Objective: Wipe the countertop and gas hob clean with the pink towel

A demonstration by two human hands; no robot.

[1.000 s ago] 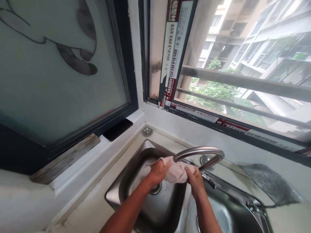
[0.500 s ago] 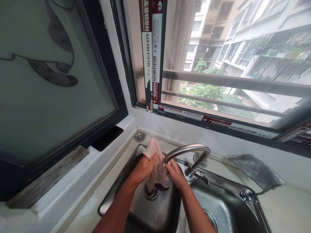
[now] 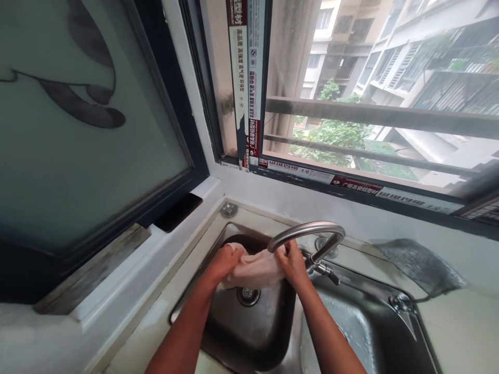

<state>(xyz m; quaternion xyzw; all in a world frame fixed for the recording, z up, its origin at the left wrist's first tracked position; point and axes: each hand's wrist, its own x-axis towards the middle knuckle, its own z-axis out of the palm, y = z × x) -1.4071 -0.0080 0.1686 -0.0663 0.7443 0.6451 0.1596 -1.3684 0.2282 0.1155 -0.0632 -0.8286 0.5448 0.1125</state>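
Note:
A wet, pale pink cloth stretches between my two hands above the left sink basin. My left hand is closed on its left end, with a bit of cloth bunched above the fingers. My right hand pinches the right end, close beside the faucet spout. The curved metal faucet arches over the cloth's right part. Below the cloth the drain shows in the basin floor. Whether water runs from the spout I cannot tell.
To the right lies a second basin with water drops in it. A drain strainer sits on the back left counter corner. A grey plastic sheet rests on the right counter. A dark phone-like slab lies on the left sill, under the window sash.
The cloth was bunched upright between my hands and hung over the drain; now it is spread sideways. My hands have moved apart, and the drain is uncovered. The view has shifted slightly.

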